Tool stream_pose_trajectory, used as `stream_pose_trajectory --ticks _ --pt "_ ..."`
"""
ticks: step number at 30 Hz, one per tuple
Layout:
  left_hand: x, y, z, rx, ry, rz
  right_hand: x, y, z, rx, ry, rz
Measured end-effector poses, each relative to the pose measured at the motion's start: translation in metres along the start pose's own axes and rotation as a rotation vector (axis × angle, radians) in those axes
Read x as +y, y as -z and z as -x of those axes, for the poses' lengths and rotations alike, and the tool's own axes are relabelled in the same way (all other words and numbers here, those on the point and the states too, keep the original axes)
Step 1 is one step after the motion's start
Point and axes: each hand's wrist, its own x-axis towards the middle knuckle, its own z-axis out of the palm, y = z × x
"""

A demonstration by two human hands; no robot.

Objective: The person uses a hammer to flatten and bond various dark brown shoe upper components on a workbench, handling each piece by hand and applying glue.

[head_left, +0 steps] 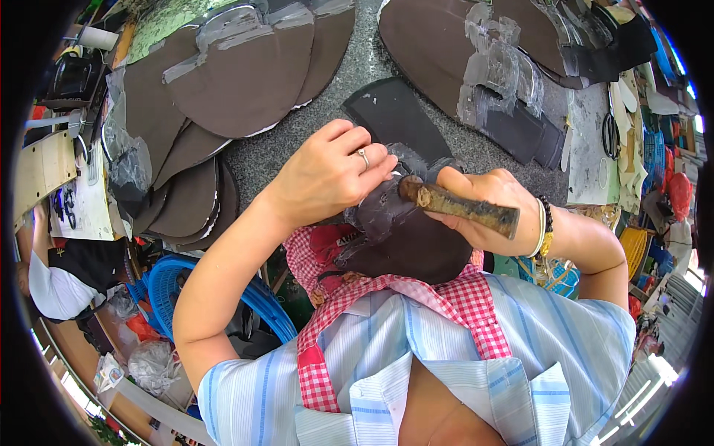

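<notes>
Bent over a speckled grey worktop point(264, 157), you work a dark brown piece point(431, 249) at the near edge, its far part coated in a glossy grey film. Your left hand point(323, 175), a ring on one finger, has its fingers curled in and their tips pinching the far left side of the dark piece. Your right hand point(494, 186), with bracelets point(544, 227) at the wrist, is wrapped around a worn brown hammer-like tool point(476, 212), its rounded end just beside the left fingertips; whether that end touches the dark piece, you cannot tell from this angle.

Just beyond your hands lies a flat black strip point(394, 111). Rounded dark panels point(242, 82) overlap in a pile on the far left, their edges smeared grey, while more panels point(424, 48) spread across the far right. A pair of black-handled scissors point(610, 135) rests at the right. Below the worktop on the near left sits a blue basket point(162, 293), and a red-checked apron point(476, 312) covers your striped shirt point(260, 394).
</notes>
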Motion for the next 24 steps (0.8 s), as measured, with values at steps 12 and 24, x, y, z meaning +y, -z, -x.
stream_pose_trajectory --ticks 12,24 --pt "-0.003 -0.004 0.009 0.076 -0.078 -0.036 0.012 0.022 -0.019 0.143 0.093 -0.008" --pt "0.006 0.005 0.005 0.101 0.144 0.099 0.005 0.019 -0.022 0.002 0.079 0.031"
